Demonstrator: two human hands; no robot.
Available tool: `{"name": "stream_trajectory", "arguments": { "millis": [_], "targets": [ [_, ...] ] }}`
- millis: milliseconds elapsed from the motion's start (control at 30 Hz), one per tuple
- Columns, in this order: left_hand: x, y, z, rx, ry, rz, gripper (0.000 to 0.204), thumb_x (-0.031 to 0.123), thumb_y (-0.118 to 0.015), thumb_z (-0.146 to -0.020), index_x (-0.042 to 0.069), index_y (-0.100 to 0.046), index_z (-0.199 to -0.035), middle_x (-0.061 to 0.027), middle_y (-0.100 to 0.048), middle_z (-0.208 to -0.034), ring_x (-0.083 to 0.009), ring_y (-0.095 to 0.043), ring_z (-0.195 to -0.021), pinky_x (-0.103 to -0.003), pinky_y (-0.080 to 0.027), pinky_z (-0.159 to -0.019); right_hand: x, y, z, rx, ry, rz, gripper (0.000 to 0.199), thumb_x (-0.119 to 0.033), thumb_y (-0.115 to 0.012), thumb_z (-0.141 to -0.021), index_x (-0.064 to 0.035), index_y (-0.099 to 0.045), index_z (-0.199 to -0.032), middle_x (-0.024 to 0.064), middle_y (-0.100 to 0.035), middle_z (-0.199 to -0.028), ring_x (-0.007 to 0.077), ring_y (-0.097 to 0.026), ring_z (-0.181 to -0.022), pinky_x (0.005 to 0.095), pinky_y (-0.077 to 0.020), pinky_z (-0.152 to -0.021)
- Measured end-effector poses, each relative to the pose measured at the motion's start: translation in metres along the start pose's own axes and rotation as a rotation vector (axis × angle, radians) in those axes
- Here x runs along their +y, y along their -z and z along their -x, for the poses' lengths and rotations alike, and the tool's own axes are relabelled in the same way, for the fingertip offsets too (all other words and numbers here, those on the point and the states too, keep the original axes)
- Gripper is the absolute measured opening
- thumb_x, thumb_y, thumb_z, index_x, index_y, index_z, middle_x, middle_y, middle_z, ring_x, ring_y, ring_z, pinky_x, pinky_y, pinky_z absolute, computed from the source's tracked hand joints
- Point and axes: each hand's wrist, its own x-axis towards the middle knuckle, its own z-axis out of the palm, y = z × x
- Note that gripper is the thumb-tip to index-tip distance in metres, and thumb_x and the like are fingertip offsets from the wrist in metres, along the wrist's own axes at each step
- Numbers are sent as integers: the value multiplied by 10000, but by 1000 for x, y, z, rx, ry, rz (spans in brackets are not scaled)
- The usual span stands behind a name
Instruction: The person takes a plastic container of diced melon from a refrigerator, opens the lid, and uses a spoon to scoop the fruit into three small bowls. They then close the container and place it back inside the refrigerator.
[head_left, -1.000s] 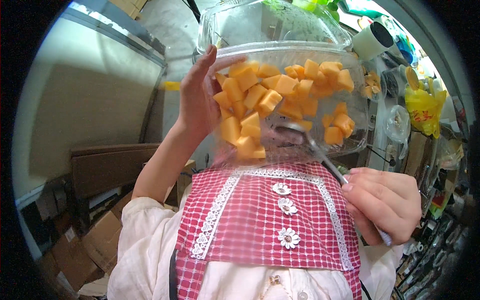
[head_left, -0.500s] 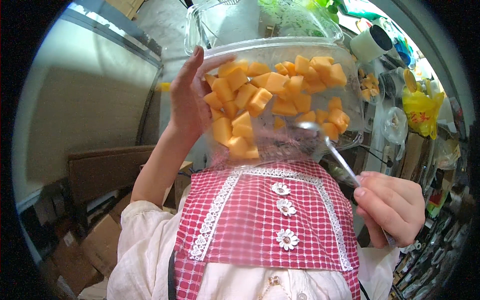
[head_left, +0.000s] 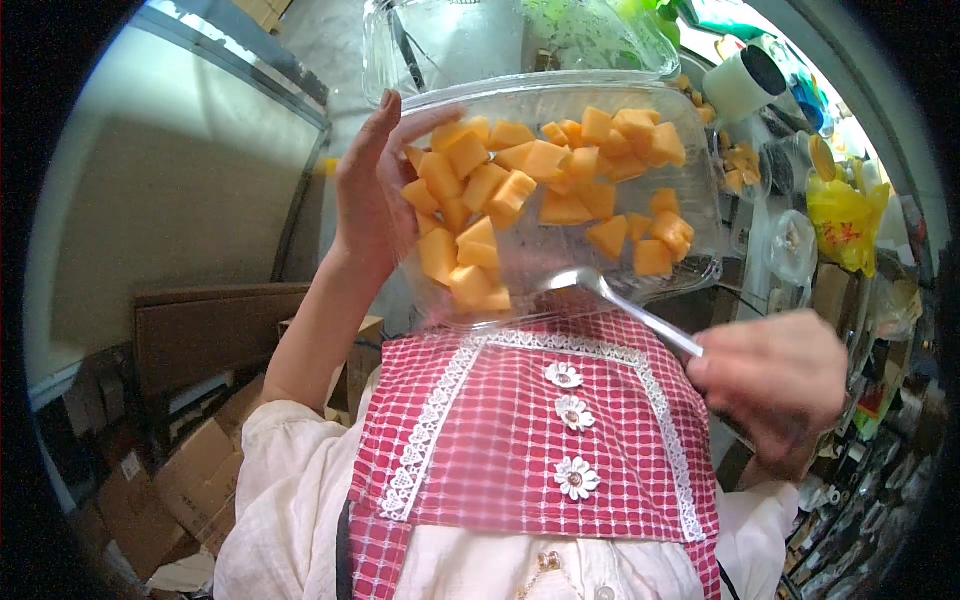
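Note:
A clear plastic clamshell box (head_left: 540, 90) is held tilted in front of my chest, with orange melon cubes (head_left: 484, 188) lying in it. My left hand (head_left: 372, 185) grips the box's left side, thumb up along the edge and fingers behind the clear wall. In my right hand (head_left: 775, 375), blurred by motion, is a metal spoon (head_left: 640, 312). Its bowl is over the near part of the box, below the cubes, with no melon visible in it. The transparent lid (head_left: 470, 45) hangs open at the far side.
At the right are a white cylindrical container (head_left: 740, 85), a clear cup of orange pieces (head_left: 740, 165) and a yellow plastic bag (head_left: 848, 225). Cardboard boxes (head_left: 205, 480) are stacked at the lower left. A pale panel (head_left: 170, 200) stands to the left. I wear a red checked apron (head_left: 520, 430).
The spoon's bowl has moved left and slightly nearer, out from beside the right-hand cubes. A few cubes there have shifted. My left hand and the box have barely moved.

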Motion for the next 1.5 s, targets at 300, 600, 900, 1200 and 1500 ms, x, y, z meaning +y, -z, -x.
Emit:
{"name": "stream_trajectory", "arguments": {
  "millis": [300,600,900,1200,1500],
  "targets": [
    [-4,10,-4,-24,138,-15,800,627,-502,-874,-55,-492,-1291,-225,-544,-1254,-319,-570,-1134,-411,-428,-1019,63,8,-31,279,-706,-811,194,-149,-620,-879,33,-676,-917,128,-683,-743,190,-690,-626,309,-579,-569],
    [60,67,-16,77,171,-42,791,601,-549,-862,-93,-508,-1240,-235,-598,-1146,-319,-621,-1037,-399,-482,-957,49,-36,-85,41,-329,-769,113,29,-671,-845,60,-708,-948,145,-715,-854,162,-680,-773,268,-553,-720],
    [57,67,-28,-25,161,-11,778,595,-552,-860,-87,-523,-1234,-239,-594,-1138,-318,-614,-1041,-401,-481,-946,45,-54,-96,372,-756,-956,222,-193,-619,-869,17,-673,-917,125,-675,-764,192,-686,-635,314,-570,-526],
    [50,68,-20,43,130,-58,767,584,-567,-854,-102,-549,-1196,-251,-592,-1130,-308,-621,-1025,-388,-487,-943,61,-54,-95,291,-741,-910,237,-193,-612,-888,35,-664,-926,121,-676,-801,193,-692,-641,319,-581,-527],
    [50,72,-15,45,170,-35,780,591,-556,-854,-107,-547,-1203,-247,-594,-1133,-302,-620,-1024,-378,-488,-937,58,-32,-89,-8,-330,-864,128,13,-635,-836,73,-688,-936,172,-697,-790,216,-689,-723,300,-566,-681]
  ]
}}
